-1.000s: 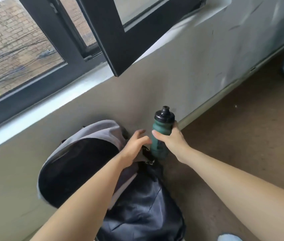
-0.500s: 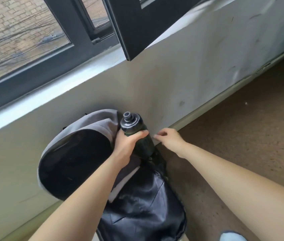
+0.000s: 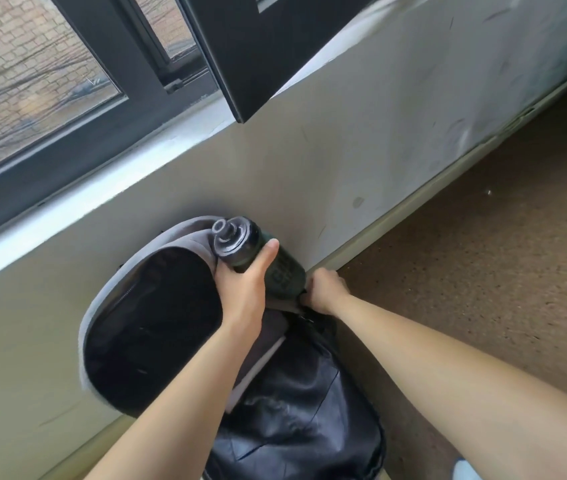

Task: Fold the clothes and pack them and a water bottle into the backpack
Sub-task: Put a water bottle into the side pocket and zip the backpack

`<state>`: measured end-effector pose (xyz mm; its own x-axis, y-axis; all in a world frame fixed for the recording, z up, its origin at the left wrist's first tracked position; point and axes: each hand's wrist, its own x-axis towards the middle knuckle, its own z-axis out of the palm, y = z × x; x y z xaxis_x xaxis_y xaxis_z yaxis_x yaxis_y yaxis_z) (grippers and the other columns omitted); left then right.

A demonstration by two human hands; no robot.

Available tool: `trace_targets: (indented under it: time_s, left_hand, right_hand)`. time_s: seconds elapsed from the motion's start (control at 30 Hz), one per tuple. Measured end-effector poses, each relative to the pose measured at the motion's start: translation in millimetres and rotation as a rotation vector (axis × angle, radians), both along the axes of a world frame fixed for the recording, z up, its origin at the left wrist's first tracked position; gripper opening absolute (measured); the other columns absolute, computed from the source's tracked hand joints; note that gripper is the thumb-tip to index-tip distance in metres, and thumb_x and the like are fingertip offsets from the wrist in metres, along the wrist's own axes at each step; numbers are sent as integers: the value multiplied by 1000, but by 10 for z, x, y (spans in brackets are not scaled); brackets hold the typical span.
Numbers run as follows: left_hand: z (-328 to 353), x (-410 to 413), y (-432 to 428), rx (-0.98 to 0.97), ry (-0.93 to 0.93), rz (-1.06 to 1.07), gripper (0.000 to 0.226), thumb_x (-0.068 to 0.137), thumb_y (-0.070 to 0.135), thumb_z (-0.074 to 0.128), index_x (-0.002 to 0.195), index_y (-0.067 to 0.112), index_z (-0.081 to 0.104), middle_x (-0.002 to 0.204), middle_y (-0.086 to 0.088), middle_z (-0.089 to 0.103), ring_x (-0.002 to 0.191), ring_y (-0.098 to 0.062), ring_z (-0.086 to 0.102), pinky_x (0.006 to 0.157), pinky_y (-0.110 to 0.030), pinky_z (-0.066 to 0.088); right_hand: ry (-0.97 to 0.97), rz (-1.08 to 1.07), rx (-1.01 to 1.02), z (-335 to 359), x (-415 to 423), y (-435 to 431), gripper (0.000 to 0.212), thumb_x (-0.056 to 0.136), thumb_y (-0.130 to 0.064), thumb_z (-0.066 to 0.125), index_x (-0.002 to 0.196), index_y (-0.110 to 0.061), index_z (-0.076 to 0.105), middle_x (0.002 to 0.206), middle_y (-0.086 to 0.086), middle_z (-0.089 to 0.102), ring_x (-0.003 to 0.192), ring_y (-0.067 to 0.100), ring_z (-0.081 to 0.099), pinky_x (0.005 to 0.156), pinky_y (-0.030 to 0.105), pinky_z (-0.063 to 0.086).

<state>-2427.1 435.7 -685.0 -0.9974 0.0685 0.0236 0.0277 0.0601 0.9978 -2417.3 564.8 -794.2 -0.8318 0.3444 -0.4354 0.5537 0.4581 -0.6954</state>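
Left hand (image 3: 244, 289) gripping the tilted water bottle (image 3: 258, 252) at frame centre, right hand (image 3: 325, 289) pinching the open backpack (image 3: 157, 327) rim just beside it, folded clothes (image 3: 258, 362) showing inside

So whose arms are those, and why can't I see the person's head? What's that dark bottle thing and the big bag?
There is no machine here. The camera sits on a person's head and looks forward and down, so you see what they see: their own two bare arms, not their face.

The left hand is wrapped around a dark green water bottle with a black cap, tilted on its side. The right hand is pinching the edge of the backpack just below the bottle, as if to hold an opening ready, though that spot is partly hidden.

The backpack is grey and black. It lies open on the brown floor, leaning against the wall under a window. Something grey and white shows inside, probably folded clothes.
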Motion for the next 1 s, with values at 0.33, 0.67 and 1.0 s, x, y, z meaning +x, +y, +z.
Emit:
trace_targets:
  time_s: [0.33, 0.67, 1.0]
  left_hand:
    - [-149, -77, 383, -202, 56, -147, 57, 79, 32, 89, 129, 24, 62, 116, 9, 73, 111, -6, 67, 102, -28, 51]
    - [-391, -56, 274, -306, 49, -184, 48, 81, 29, 87, 122, 20, 65, 112, 6, 73, 107, -6, 68, 96, -29, 52]
    - [-335, 10, 75, -443, 60, -178, 39, 74, 39, 87, 107, 27, 69, 99, 10, 76, 99, -6, 70, 98, -44, 57]
  right_hand:
    - [88, -183, -178, -238, 148, 133, 8, 91, -24, 68, 90, -16, 71, 99, 9, 69, 98, 32, 67, 89, 50, 58]
    - [141, -243, -176, -303, 267, 152, 12, 88, -12, 68, 77, -10, 69, 85, 9, 70, 84, 28, 68, 80, 51, 60]
    - [254, -265, -64, -112, 330, -15, 26, 93, -25, 69, 71, -15, 61, 84, 7, 66, 87, 29, 65, 79, 43, 57]
